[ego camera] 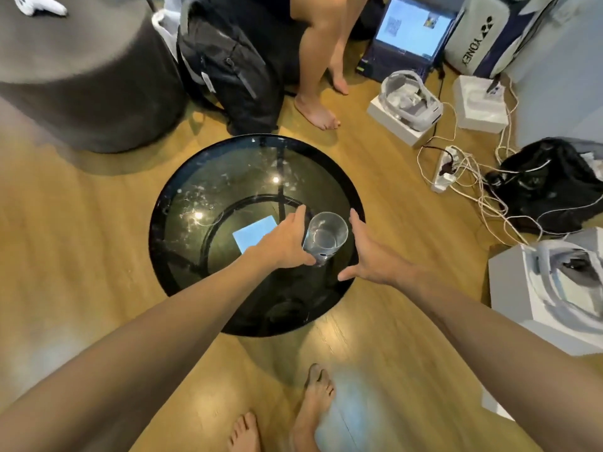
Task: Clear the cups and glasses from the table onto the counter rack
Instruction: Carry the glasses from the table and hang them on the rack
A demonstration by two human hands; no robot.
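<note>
So the glass (325, 238) stands upright near the right edge of the round bench (182, 203), smack between both hands; left hand (283, 243) is up against its side, fingers loosely wrapping it; right hand (365, 252) hovers just beside, fingers open, holding nothing; only readable writing is YONEX on the bag (479, 40).

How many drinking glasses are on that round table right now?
1. A clear glass stands near the right edge of the dark round table, between the left hand and right hand. No others show.
</note>
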